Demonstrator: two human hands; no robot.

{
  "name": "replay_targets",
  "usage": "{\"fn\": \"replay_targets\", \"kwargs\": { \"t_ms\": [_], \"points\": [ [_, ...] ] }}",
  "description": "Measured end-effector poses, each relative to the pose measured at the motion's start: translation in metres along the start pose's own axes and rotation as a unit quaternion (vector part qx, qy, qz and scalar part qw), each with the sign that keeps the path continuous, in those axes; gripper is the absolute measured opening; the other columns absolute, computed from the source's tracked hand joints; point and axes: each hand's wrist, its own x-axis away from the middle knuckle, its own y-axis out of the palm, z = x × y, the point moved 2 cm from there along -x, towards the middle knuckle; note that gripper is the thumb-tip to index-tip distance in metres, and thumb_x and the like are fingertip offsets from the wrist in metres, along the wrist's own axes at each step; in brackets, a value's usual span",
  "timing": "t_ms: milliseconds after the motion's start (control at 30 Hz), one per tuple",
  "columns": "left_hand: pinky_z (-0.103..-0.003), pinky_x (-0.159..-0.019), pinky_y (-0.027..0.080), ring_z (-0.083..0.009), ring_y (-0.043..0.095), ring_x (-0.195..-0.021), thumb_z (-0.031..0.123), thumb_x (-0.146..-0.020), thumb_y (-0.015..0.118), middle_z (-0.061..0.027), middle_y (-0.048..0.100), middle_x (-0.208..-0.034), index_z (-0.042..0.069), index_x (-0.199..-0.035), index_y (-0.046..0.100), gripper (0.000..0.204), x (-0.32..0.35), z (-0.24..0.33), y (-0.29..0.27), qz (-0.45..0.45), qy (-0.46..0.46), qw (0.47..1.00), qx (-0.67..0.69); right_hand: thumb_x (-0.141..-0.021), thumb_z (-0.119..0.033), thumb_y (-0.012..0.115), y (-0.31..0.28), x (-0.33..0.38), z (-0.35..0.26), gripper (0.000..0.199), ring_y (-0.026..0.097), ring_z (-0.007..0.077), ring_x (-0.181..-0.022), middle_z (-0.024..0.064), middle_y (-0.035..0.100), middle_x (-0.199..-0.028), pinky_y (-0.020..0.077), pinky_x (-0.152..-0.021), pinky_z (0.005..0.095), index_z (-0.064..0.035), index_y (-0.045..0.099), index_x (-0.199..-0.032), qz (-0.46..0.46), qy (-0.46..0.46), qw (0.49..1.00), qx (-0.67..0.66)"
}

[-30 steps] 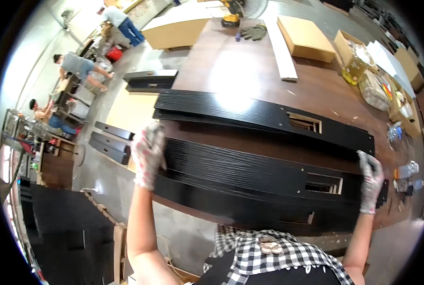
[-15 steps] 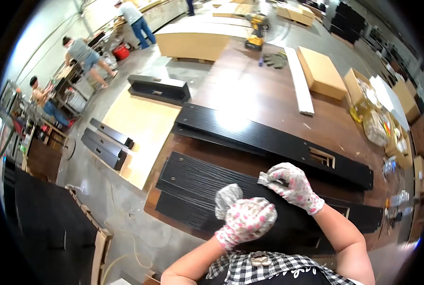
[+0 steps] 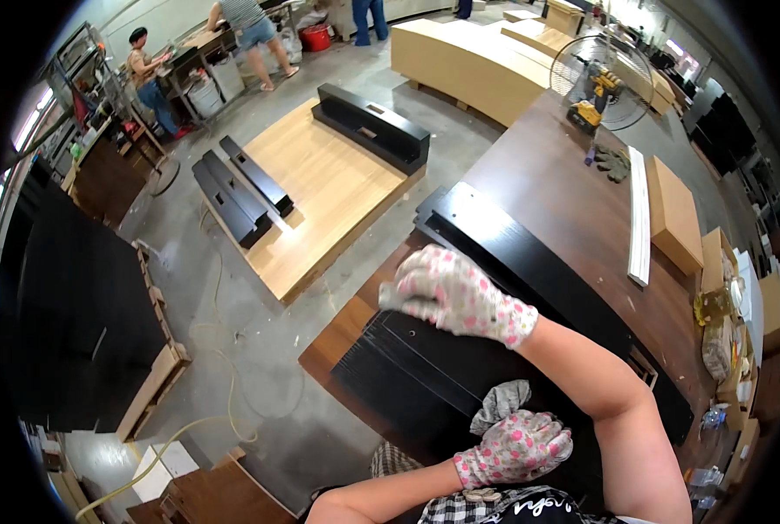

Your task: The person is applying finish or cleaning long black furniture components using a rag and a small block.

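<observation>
The left hand's fingers (image 3: 542,437), in a pink-patterned cloth glove, are closed around a crumpled soft grey cloth (image 3: 501,404) low over the dark boards. The right hand (image 3: 464,297), in a matching glove with grey fingertips, is bent loosely above the near boards' far left end; whether it grips anything, I cannot tell. Below both hands lie the near black boards (image 3: 377,371), flat and long, stacked unevenly, their surface ribbed with fine wood grain and pierced by a small round hole. Just beyond them, on the same desk (image 3: 551,179), runs another long black board (image 3: 534,258), smooth-looking and glossy, with a rectangular cut-out near its right end. The desk top is brown and shiny, and also carries a narrow white strip (image 3: 639,223), a flat cardboard box (image 3: 672,210), a crumpled dark knit glove (image 3: 614,163) and a yellow-and-black drill (image 3: 587,113). Left of the desk, a pale wood-grained panel (image 3: 324,196) bears black box-shaped pieces (image 3: 372,131) with small slots, and a thin yellowish hose (image 3: 180,430) curls over the grey floor (image 3: 263,327).
</observation>
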Motion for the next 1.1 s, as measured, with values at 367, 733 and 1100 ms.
{"fn": "replay_targets", "kwargs": {
  "t_ms": [367, 733, 1100],
  "points": [
    [-0.037, -0.077, 0.051, -0.0261, 0.064, -0.092, 0.025, -0.084, 0.062, -0.0101, 0.065, -0.097, 0.004, -0.108, 0.063, 0.032, -0.001, 0.0, 0.005, 0.0, -0.031, 0.999, 0.013, -0.083, -0.017, 0.068, -0.001, -0.011, -0.031, 0.008, 0.062, 0.0236, -0.089, 0.0053, 0.063, -0.087, 0.052, -0.08, 0.0374, -0.0152, 0.069, -0.09, -0.134, -0.019, 0.988, 0.076],
    [-0.039, -0.076, 0.05, -0.0274, 0.062, -0.087, 0.025, -0.083, 0.063, -0.0115, 0.062, -0.095, 0.004, -0.106, 0.062, 0.031, -0.002, 0.002, 0.004, 0.012, -0.019, 1.0, 0.009, -0.082, -0.018, 0.072, -0.006, -0.01, -0.032, 0.013, 0.06, 0.0251, -0.09, 0.0058, 0.065, -0.09, 0.0501, -0.079, 0.0371, -0.014, 0.071, -0.094, -0.064, 0.044, 0.986, 0.147],
    [-0.037, -0.066, 0.051, -0.0251, 0.065, -0.079, 0.024, -0.08, 0.068, -0.0092, 0.065, -0.088, 0.006, -0.101, 0.065, 0.028, -0.007, 0.001, -0.002, 0.023, 0.009, 0.999, -0.026, -0.085, -0.016, 0.071, -0.012, 0.05, 0.008, 0.016, 0.063, 0.0255, -0.088, 0.0105, 0.065, -0.092, 0.0524, -0.078, 0.0349, -0.0059, 0.073, -0.097, 0.104, 0.201, 0.971, -0.074]
  ]
}}
